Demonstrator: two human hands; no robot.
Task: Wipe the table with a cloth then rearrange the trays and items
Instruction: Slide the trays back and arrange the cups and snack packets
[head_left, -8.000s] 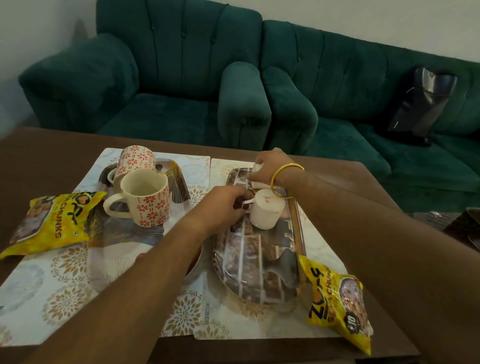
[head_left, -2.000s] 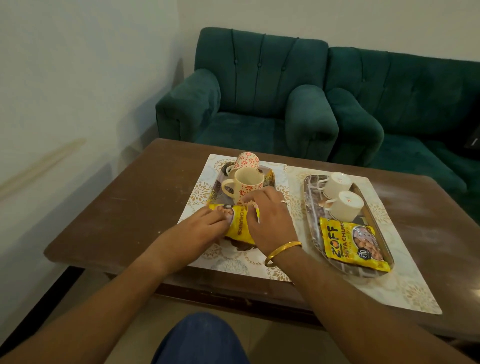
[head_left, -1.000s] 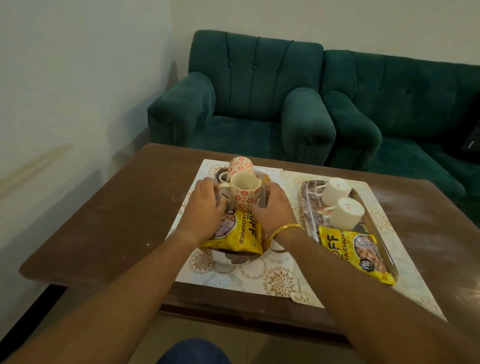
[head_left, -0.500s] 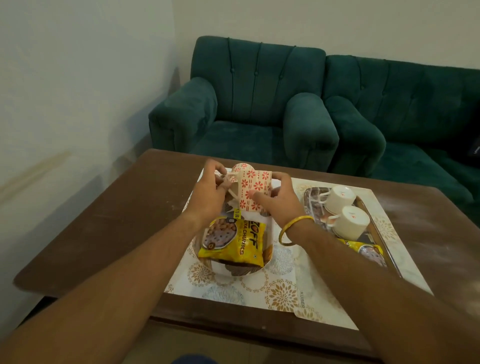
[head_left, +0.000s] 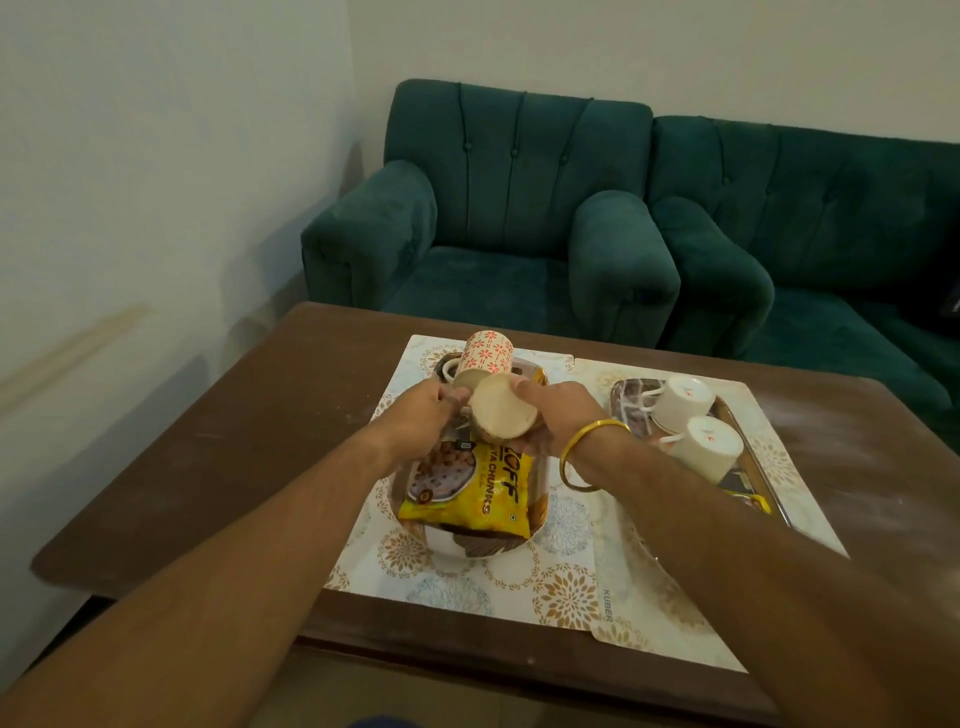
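My left hand (head_left: 423, 410) and my right hand (head_left: 553, 415) both grip a red-flowered mug (head_left: 503, 413), tipped so that its pale base faces me, above the left tray (head_left: 467, 545). A second flowered mug (head_left: 485, 354) sits on that tray just behind. A yellow snack packet (head_left: 467, 493) lies flat on the tray below my hands. On the right tray (head_left: 623, 400) two white cups (head_left: 696, 415) rest upside down, and another yellow packet (head_left: 753, 500) is mostly hidden by my right forearm. Both trays stand on floral placemats (head_left: 519, 582) on the brown table (head_left: 260, 441).
A green armchair (head_left: 498, 228) and a green sofa (head_left: 805, 234) stand right behind the table's far edge. A white wall (head_left: 156, 182) runs along the left. The table's right side (head_left: 893, 467) shows dusty streaks.
Since half a second ago, I have tilted the near flowered mug further over, so its base now faces me. Before that I laid the yellow packet on the left tray.
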